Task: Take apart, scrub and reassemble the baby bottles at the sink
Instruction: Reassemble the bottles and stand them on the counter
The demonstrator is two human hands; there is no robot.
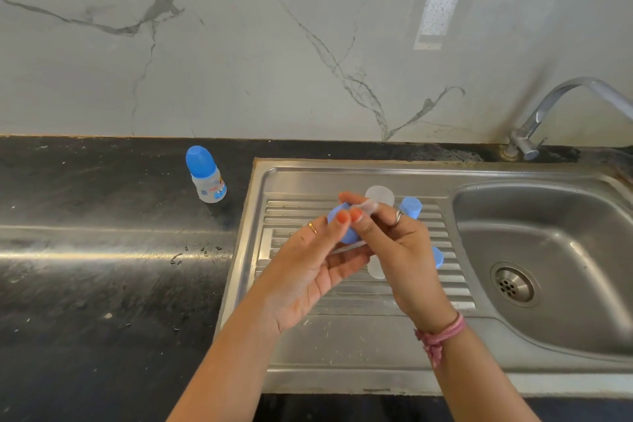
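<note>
— What are the two hands doing?

— They meet over the ribbed steel drainer (359, 298), just left of the sink bowl (548, 250). The left hand (308, 264) pinches a blue ring (346, 233) with its thumb and fingers. The right hand (400, 250) curls its grip round a clear teat (368, 206) that sits in the ring.

— So both grips are closed on something?

— Yes. Left on the ring, right on the teat.

— Where are the other bottle bits?

— On the drainer, behind the hands. A clear bottle (380, 193) stands near the back edge. A blue cap (411, 207) is just beside it, on the right. Another blue piece (437, 257) peeks out by the right hand, and a clear piece (376, 271) shows under the hands. I cannot tell what those two are.

— Any whole bottle?

— One. A small bottle with a blue cap on (205, 175) stands on the black desk (102, 267), near its back edge, left of the drainer. It is well apart from the hands.

— And the tap?

— The tap (555, 113) is at the back right corner, bent over the bowl.
</note>
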